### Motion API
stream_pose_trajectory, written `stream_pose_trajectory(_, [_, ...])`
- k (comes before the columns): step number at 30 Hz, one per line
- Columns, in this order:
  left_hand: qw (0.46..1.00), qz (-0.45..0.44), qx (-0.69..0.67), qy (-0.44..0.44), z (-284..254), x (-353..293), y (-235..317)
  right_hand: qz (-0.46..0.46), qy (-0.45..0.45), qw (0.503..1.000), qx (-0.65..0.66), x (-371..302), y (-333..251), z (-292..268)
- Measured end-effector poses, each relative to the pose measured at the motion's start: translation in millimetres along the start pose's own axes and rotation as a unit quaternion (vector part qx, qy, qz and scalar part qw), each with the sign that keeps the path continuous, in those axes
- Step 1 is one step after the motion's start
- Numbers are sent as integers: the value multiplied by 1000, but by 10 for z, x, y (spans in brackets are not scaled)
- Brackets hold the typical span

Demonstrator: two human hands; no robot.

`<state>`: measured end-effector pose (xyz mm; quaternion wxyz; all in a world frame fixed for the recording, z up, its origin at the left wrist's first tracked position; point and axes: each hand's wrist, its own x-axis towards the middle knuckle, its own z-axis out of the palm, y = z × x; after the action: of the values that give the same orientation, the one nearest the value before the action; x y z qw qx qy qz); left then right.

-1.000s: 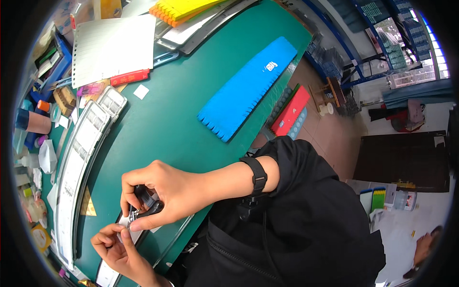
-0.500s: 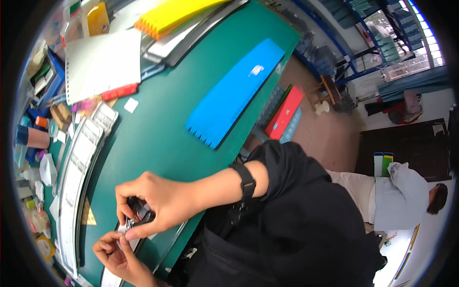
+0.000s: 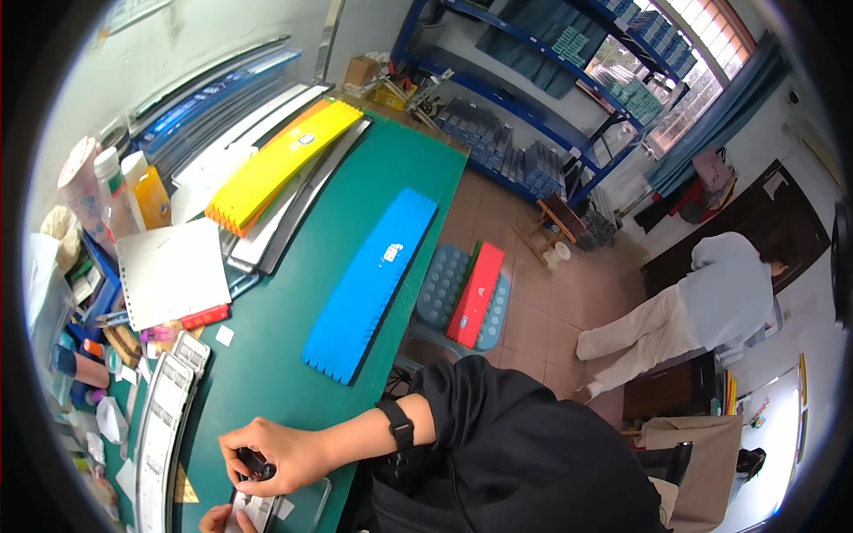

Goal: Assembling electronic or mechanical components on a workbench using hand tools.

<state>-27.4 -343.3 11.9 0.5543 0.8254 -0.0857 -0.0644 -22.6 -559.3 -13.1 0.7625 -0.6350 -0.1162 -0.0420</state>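
Note:
My right hand (image 3: pixel 283 451), a dark band on its wrist, curls its fingers and thumb round a small black tool (image 3: pixel 255 465). The tool's exact kind is hidden by the fingers. Just below it lies a white strip-like piece (image 3: pixel 259 510) with a dark edge, near the front edge of the green table (image 3: pixel 267 355). Fingertips of my left hand (image 3: pixel 219 518) pinch at this white piece; the rest of that hand falls outside the picture. To the left of both hands stretches a long white slotted strip (image 3: pixel 160 435) in a dark frame.
A blue toothed panel (image 3: pixel 371 289) lies mid-table; yellow panels (image 3: pixel 284 164) are stacked beyond. Punched white paper (image 3: pixel 173 271) and crowded bottles line the left side. Beside the table, a stool (image 3: pixel 440 289) bears a red panel (image 3: pixel 477 295). A person (image 3: pixel 711 293) bends over at the right.
The view has tilted up, showing more shelves and wall, and my hands sit lower in the picture. My right hand still holds the black tool. The other person's legs now show.

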Motion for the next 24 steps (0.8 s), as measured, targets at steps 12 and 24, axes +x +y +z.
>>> stream_pose_trajectory(12, [910, 156, 378, -66, -128, -61, 178, -26, 5, 999, -45, 44, -3, -24])
stream_pose_trajectory(24, [857, 207, 462, -96, -153, -320, 83, -55, -11, 997, -59, 37, 41, -38])
